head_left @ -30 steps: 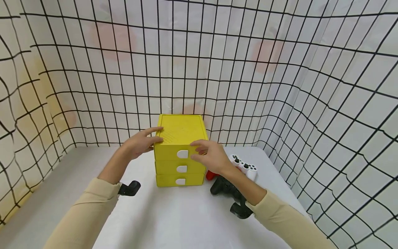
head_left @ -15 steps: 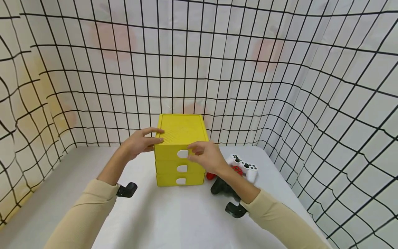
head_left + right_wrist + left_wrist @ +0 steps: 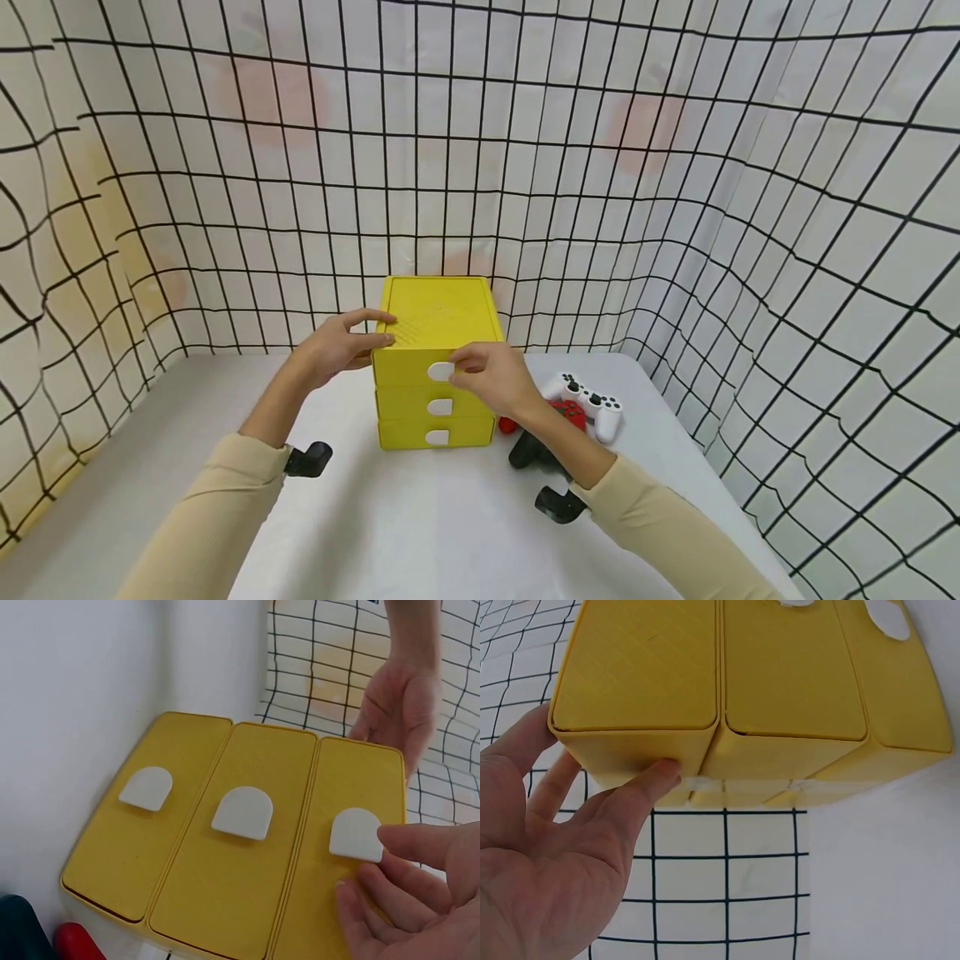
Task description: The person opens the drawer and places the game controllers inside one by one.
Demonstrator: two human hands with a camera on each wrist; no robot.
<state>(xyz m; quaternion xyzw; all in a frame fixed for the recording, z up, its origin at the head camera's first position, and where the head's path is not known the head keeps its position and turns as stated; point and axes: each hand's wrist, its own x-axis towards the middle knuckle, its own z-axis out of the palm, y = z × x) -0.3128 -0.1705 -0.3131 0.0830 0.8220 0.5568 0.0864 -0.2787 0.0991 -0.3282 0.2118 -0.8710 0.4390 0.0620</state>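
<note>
A yellow three-drawer box (image 3: pixel 444 312) stands upright on the white table, each drawer front bearing a white tab handle. All three fronts look flush. At the box's upper left edge is my left hand (image 3: pixel 330 350); its fairly straight fingers rest on the top and against the side, as the left wrist view also shows. My right hand (image 3: pixel 498 379) is at the top drawer. In the right wrist view its thumb and a finger pinch the edge of that drawer's white handle (image 3: pixel 355 835), the other fingers beside the drawer front.
To the right of the box lie a white game controller (image 3: pixel 600 404), a red controller (image 3: pixel 572 413) and a black controller (image 3: pixel 528 450), the last two partly hidden by my right arm. Black netting (image 3: pixel 450 167) encloses the table (image 3: pixel 420 517) at the back and sides.
My right hand has shifted slightly left along the top drawer front, its thumb and finger coming onto the white handle. The left hand and the box stay nearly in place.
</note>
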